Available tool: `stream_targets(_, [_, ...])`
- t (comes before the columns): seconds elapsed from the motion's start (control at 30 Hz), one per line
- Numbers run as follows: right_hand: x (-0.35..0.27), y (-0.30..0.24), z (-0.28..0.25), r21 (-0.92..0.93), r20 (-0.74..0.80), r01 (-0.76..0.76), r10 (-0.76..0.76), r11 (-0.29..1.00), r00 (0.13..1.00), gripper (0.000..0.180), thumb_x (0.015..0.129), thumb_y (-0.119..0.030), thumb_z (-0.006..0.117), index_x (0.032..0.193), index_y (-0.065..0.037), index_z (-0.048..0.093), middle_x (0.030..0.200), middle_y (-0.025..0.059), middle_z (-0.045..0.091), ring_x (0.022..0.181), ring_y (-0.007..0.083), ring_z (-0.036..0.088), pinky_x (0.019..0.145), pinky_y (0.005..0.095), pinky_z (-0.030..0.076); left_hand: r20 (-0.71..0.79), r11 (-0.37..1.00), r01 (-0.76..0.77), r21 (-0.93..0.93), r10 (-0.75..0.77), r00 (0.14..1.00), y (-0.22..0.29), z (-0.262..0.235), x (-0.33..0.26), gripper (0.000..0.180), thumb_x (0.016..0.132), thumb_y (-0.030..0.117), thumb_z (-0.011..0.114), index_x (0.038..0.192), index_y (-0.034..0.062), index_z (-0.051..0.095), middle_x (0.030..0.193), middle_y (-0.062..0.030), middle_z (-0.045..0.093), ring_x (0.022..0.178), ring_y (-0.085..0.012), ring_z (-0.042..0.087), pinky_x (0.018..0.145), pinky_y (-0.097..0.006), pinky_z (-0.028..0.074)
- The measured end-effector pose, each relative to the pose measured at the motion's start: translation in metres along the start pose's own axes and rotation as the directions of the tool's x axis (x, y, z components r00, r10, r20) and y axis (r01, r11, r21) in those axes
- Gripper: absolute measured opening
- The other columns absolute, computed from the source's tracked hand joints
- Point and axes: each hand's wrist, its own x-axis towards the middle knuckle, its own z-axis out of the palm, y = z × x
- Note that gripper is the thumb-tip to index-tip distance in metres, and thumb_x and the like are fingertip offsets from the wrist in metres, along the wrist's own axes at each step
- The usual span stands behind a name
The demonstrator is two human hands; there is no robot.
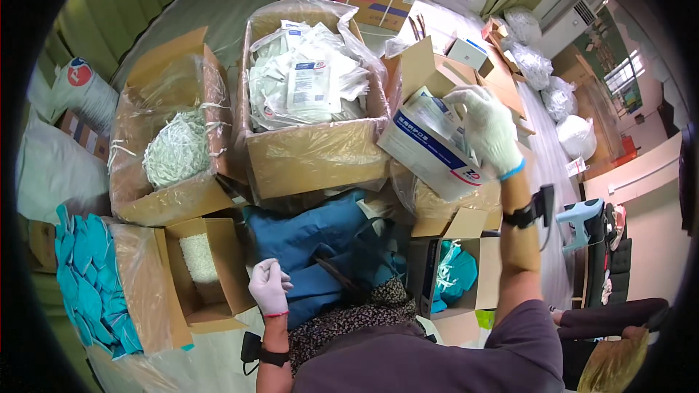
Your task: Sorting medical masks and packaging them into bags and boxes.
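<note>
A person in white disposable gloves sits among open cartons of medical supplies. The right hand (489, 131) is raised to the right of centre, its fingers reaching into the open top of a white-and-blue cardboard box (429, 144), which tilts against the corner of a plastic-lined carton; whether the fingers are pinching anything inside cannot be told. A black strap with a small device (535, 211) circles that forearm below a blue glove cuff.

The left hand (269, 286) hangs low near the lap, loosely clenched with fingertips drawn together; it is unclear whether it holds something small. It hovers just beside a small brown carton of white pellet-like items (198, 258).

Directly ahead stands a large carton of white sealed sachets (309, 80) in a clear plastic liner. To its left, another lined carton holds a mound of pale green strips (177, 149). At far left, a fan of teal sheets (86, 276) lies against a box flap. A blue fabric bag (320, 236) rests between the person's knees and the cartons, and a small box of teal items (455, 273) sits under the right forearm. Clear sacks of white goods (559, 98) line the far right wall.
</note>
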Motion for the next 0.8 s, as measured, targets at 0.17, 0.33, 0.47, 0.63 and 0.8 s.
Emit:
stream_targets(0.17, [-0.021,0.1,0.032,-0.282,0.287,0.281,-0.199,0.917,0.937,0.029,0.073,-0.004,0.064,0.101,-0.01,0.069,0.119,0.0058,0.065,0.12,0.0303,0.053,0.103,0.0393,0.041,0.029,1.0,0.028,0.001,-0.028,0.999,-0.006,0.003,-0.007,0.017,0.098,0.015,0.058,0.106,0.0006,0.06,0.065,-0.0031,0.061,0.044,-0.0089,0.053,0.039,-0.02,0.037])
stream_targets(0.33, [0.02,0.109,0.052,-0.332,0.433,0.334,-0.172,0.882,0.885,0.019,0.069,-0.01,0.067,0.087,-0.015,0.069,0.095,0.0035,0.066,0.107,0.024,0.059,0.093,0.0364,0.043,0.005,0.999,0.046,-0.016,-0.046,0.999,-0.009,0.004,-0.015,0.015,0.097,0.014,0.059,0.103,0.0015,0.061,0.065,-0.004,0.062,0.044,-0.0091,0.053,0.04,-0.02,0.037])
stream_targets(0.47, [0.049,0.099,0.084,-0.205,0.437,0.389,-0.271,0.898,0.857,0.029,0.069,-0.012,0.07,0.098,-0.017,0.071,0.101,0.0035,0.067,0.102,0.0248,0.062,0.09,0.0385,0.046,0.012,0.998,0.063,-0.001,-0.063,0.998,-0.009,0.008,-0.017,0.014,0.096,0.014,0.06,0.104,0.0018,0.061,0.066,-0.0043,0.062,0.044,-0.0094,0.053,0.04,-0.02,0.038])
stream_targets(0.63, [0.045,0.088,0.1,-0.11,0.57,0.291,-0.179,0.951,0.802,0.063,0.069,-0.005,0.07,0.13,-0.015,0.059,0.113,0.0111,0.065,0.097,0.0366,0.066,0.083,0.0443,0.053,0.009,0.997,0.077,-0.004,-0.077,0.997,-0.007,0.013,-0.022,0.014,0.096,0.013,0.06,0.103,0.0018,0.061,0.066,-0.0045,0.062,0.044,-0.0094,0.053,0.041,-0.021,0.038])
stream_targets(0.8, [0.05,0.09,0.107,-0.203,0.625,0.368,-0.169,0.908,0.762,0.055,0.073,-0.01,0.07,0.126,-0.016,0.058,0.114,0.0118,0.062,0.097,0.0353,0.067,0.08,0.0456,0.053,0.022,0.998,0.068,0.017,-0.069,0.997,-0.018,0.016,-0.018,0.014,0.096,0.012,0.06,0.103,0.0008,0.061,0.067,-0.0045,0.062,0.046,-0.0092,0.054,0.042,-0.021,0.039])
